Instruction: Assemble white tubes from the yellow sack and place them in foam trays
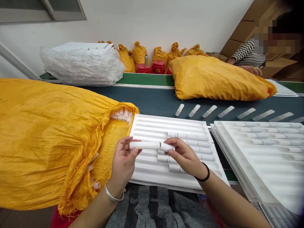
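Note:
My left hand (pixel 123 160) and my right hand (pixel 184 155) both pinch one white tube (pixel 152 145), held level just above a white grooved tray (pixel 152 175). The left fingers grip its left end, the right fingers its right end. Several white tubes (pixel 190 136) lie in the tray's grooves on the right side. A silver bangle is on my left wrist and a black band on my right wrist.
A big yellow sack (pixel 47 139) at my left lies open, with white tubes (pixel 122 114) at its mouth. A stack of filled trays (pixel 261 148) sits to the right. Tubes (pixel 209 110) lie in a row on the dark conveyor belt (pixel 154 99). Across it lie another yellow sack (pixel 213 77), bagged trays (pixel 83 65), and a person in a striped sleeve (pixel 248 53).

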Demonstrator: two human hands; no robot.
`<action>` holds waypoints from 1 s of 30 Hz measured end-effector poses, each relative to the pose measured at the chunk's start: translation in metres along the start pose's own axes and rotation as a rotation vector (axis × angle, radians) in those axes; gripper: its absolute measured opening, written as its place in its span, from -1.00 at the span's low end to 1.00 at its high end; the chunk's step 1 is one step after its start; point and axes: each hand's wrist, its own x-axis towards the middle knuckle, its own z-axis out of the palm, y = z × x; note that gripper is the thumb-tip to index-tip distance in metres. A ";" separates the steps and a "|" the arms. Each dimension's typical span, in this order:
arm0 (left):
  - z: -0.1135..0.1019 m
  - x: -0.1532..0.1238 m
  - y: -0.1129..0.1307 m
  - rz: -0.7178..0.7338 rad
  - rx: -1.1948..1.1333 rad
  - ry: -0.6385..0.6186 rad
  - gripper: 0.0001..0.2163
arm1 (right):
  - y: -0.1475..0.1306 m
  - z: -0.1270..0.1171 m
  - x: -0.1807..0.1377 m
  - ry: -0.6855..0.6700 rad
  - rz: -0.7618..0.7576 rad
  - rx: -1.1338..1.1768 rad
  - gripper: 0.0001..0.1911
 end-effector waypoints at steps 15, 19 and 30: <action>0.003 -0.008 0.012 0.166 0.837 -0.547 -0.58 | -0.006 -0.006 0.004 -0.160 -0.198 -0.179 -0.72; 0.007 -0.012 0.013 0.139 0.789 -0.559 -0.54 | -0.012 -0.005 0.001 -0.197 -0.302 -0.204 -0.71; -0.043 0.073 0.038 0.275 1.541 -0.438 -0.46 | 0.042 -0.035 0.137 -0.092 0.180 -0.968 -0.68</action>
